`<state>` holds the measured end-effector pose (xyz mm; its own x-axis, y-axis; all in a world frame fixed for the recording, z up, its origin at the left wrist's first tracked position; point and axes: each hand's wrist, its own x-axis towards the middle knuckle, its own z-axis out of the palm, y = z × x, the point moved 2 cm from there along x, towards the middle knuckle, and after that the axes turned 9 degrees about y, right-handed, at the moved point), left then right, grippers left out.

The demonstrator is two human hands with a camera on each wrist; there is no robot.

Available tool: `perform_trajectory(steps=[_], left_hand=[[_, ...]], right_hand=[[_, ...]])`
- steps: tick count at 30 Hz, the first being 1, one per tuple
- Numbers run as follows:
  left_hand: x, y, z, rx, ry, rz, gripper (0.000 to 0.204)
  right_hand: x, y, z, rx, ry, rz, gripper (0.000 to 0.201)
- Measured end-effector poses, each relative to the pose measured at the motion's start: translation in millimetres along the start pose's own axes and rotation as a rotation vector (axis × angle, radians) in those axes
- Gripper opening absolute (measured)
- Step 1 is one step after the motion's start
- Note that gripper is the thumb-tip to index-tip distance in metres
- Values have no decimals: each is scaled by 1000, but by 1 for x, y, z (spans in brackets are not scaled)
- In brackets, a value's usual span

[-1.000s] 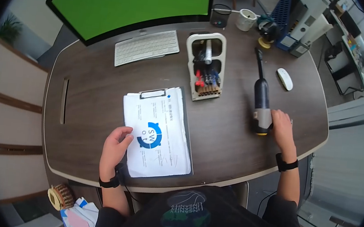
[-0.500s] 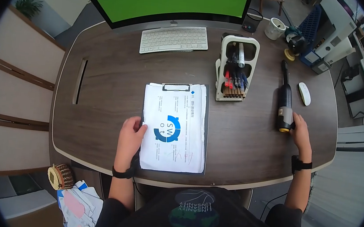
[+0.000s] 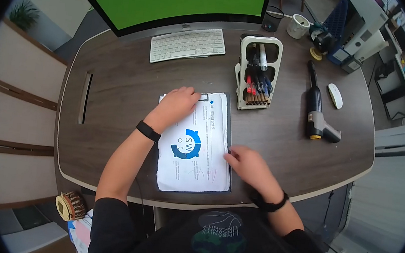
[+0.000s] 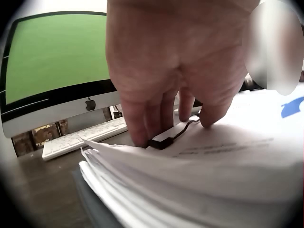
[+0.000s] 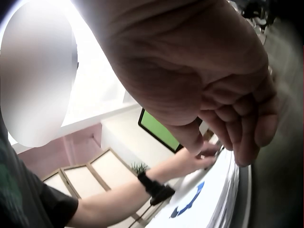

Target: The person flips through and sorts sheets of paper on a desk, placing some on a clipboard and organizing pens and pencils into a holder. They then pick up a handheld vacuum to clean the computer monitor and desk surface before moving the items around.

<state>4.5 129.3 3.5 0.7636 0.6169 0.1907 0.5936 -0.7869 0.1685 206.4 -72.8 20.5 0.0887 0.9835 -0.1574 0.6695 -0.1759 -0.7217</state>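
Observation:
A clipboard [image 3: 229,124] with a thick stack of printed papers [image 3: 212,147] lies on the desk in front of me. My left hand [image 3: 177,106] reaches over its top end and pinches the dark wire clip [image 4: 161,142] between thumb and fingers. Fingers partly cover the clip in the head view. Beside the long right edge of the stack is my right hand [image 3: 250,166], its fingers loosely bent and fingertips right at the sheets' edge. A blue ring chart [image 3: 195,145] shows on the top sheet.
A handheld vacuum [image 3: 315,111] lies to the right, near a white mouse [image 3: 334,96]. Beyond the clipboard stand a pen organizer [image 3: 241,76] with pens, a white keyboard [image 3: 188,46] and a monitor [image 3: 175,5]. Folders [image 3: 357,39] stand at the back right corner.
My right hand has left the handheld vacuum and come over to the papers' right edge. The left hand has moved from the papers' left edge up to the clip.

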Motion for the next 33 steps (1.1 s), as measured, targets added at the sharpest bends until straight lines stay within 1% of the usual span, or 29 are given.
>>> perform_trajectory(steps=[1,4,7,10,13,16,17,20,22,23,24,25,27,28,29,30,31,33], left_hand=[[2,-4,2,36,6,16,18],[-2,-8,9,139,1,58,14],[-17,-13,14,178,-22,52,13],[-31,-21,11,126,-29,17,13],[-39,-23,1,84,7,15,10],[-51,-29,-8,77,-4,-15,12],[-54,-33,-11,77,-15,-32,15],[-63,-42,-26,90,-2,-103,12],[-74,-43,-31,-66,151,-140,19],[-78,-42,-34,-143,232,-154,23],[-86,-38,-35,-340,278,-337,31],[-97,-27,-38,-567,322,-565,36],[-127,-2,-36,-1616,398,-771,48],[-134,22,-47,-1852,344,-669,55],[-140,46,-56,-2083,288,-557,62],[-153,57,-49,-2126,284,-649,47],[-157,62,-42,-1989,274,-757,43],[-170,70,-27,-1702,254,-956,39]], right_hand=[[8,-6,15,-93,1,6,32],[19,-20,43,-340,238,-85,38],[28,-36,55,-443,253,-12,43],[38,-27,71,-386,220,18,45],[35,-23,62,-123,-29,83,41],[23,-18,48,-137,-94,3,37],[20,-11,38,15,-122,51,35],[7,10,1,464,-191,199,33],[-3,14,-21,756,-201,293,35],[-7,16,-25,802,-183,276,34],[-12,18,-28,850,-163,257,33],[-14,19,-31,900,-140,237,32],[-15,18,-28,921,-121,280,32],[-16,16,-25,930,-116,303,32],[-13,15,-20,872,-120,304,32],[-9,12,-15,812,-130,305,32],[-6,11,-11,751,-145,305,32],[-4,11,-4,396,-27,194,34]])
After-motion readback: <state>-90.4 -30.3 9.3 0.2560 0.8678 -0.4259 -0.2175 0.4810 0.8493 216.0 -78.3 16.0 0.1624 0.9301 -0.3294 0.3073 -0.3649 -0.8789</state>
